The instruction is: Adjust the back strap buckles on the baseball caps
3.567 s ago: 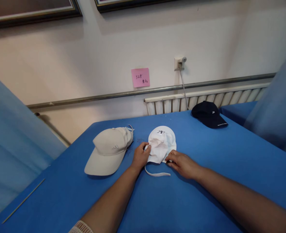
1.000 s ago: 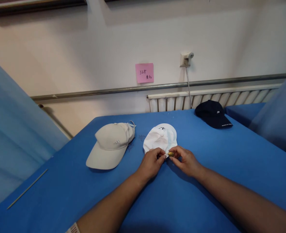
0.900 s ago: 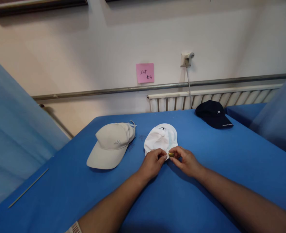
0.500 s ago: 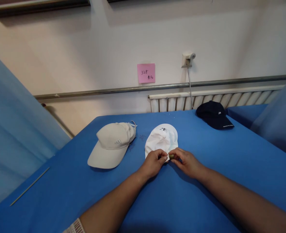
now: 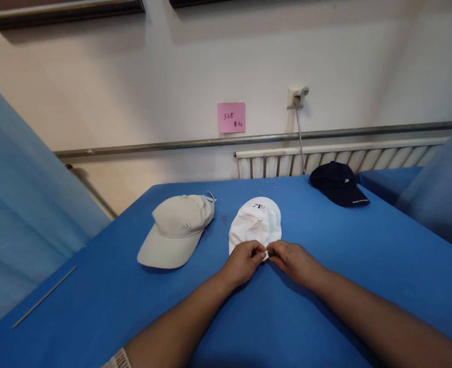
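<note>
Pinching a white strap [image 5: 265,256] at the near side of the white cap [image 5: 247,224] with the left hand [image 5: 241,263], and gripping a small dark fastener-like piece [image 5: 271,252] with the right hand [image 5: 293,260]. Working mid-table [image 5: 336,245], with the cap lying crown up. Probably handling light, soft, easily creasing cloth, so best holding close beside the harder piece. Having room nearer and rightward; minding the beige cap [image 5: 174,230] leftward and the navy cap [image 5: 336,183] near the far edge.
</note>
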